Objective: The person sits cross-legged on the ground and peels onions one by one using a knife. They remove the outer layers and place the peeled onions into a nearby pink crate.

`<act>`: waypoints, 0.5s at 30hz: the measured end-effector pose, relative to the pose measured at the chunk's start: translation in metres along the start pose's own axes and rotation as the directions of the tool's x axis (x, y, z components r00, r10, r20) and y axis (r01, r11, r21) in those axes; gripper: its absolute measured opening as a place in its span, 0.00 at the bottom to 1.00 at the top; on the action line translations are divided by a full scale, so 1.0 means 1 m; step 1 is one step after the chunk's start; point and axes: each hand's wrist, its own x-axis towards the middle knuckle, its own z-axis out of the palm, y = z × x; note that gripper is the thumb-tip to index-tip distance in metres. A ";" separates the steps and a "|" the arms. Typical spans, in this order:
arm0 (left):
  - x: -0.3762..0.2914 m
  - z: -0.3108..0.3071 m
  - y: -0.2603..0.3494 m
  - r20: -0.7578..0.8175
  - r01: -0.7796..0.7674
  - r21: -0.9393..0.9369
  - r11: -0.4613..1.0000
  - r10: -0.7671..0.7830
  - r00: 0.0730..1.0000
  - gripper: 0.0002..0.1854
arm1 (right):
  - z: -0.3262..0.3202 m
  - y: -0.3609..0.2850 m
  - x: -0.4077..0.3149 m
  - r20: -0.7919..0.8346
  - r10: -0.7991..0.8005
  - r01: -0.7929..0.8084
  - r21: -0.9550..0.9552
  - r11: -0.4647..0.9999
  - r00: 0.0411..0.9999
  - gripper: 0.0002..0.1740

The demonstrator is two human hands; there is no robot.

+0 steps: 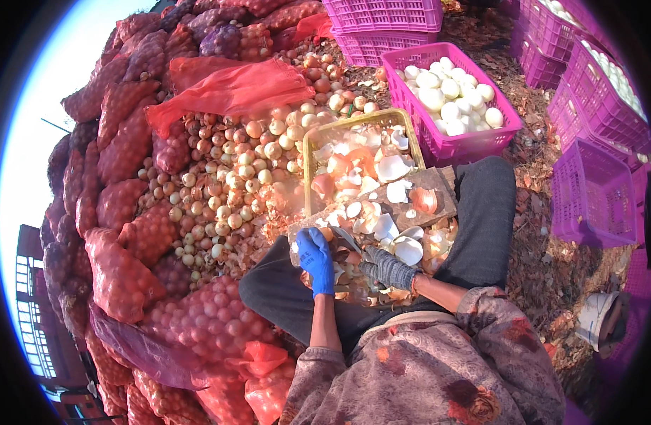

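Note:
My left hand (316,259), in a blue coated glove, is closed around an onion (327,234) that is mostly hidden by the fingers. In my right hand (388,268), which wears a grey knit glove, is a knife (347,240); its blade points toward the onion. Both hands are above my lap, between the bent knees. Just beyond them a wooden board (438,183) lies across my legs, strewn with cut onion layers and skins (385,227). More peelings fill the yellow crate (307,172) behind the board.
Loose unpeeled onions (245,171) spread out at the left, beside stacked red mesh sacks (121,271). An empty-looking red mesh bag (235,87) lies over some. Peeled onions (450,98) fill a pink crate (447,143). Purple crates (593,196) and a white bucket (591,319) stand right.

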 end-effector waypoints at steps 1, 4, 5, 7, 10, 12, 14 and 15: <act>-0.003 0.002 0.001 -0.028 0.001 -0.017 1.000 -0.001 1.000 0.15 | -0.001 -0.004 0.003 0.043 0.013 -0.012 -0.029 1.000 0.999 0.15; -0.005 0.003 0.007 -0.034 0.025 -0.037 0.999 -0.026 0.999 0.15 | -0.004 -0.018 0.016 0.136 0.140 -0.158 0.126 0.979 0.981 0.13; -0.004 0.002 0.008 -0.022 0.036 -0.039 0.999 -0.037 0.999 0.15 | -0.001 -0.014 0.019 0.139 0.146 -0.170 0.176 0.970 0.979 0.12; -0.003 0.003 0.006 -0.018 0.048 0.012 0.999 -0.048 0.999 0.17 | 0.003 -0.016 0.018 0.149 0.162 -0.197 0.263 0.944 0.976 0.12; -0.003 0.009 0.009 -0.030 0.021 0.011 1.000 -0.020 0.999 0.19 | 0.022 0.031 -0.002 0.035 0.049 -0.056 0.220 0.974 0.998 0.12; -0.001 0.006 0.005 0.016 0.069 0.016 0.998 -0.069 0.997 0.21 | 0.022 0.042 -0.014 0.041 0.084 -0.091 0.249 0.964 0.996 0.14; 0.000 0.006 0.001 0.021 0.081 -0.025 0.996 -0.080 0.997 0.21 | 0.018 0.032 -0.029 0.117 0.235 -0.263 0.412 0.872 0.965 0.18; 0.001 0.006 -0.001 0.019 0.085 -0.044 0.995 -0.084 0.996 0.22 | 0.014 0.027 -0.030 0.083 0.196 -0.213 0.330 0.920 0.977 0.20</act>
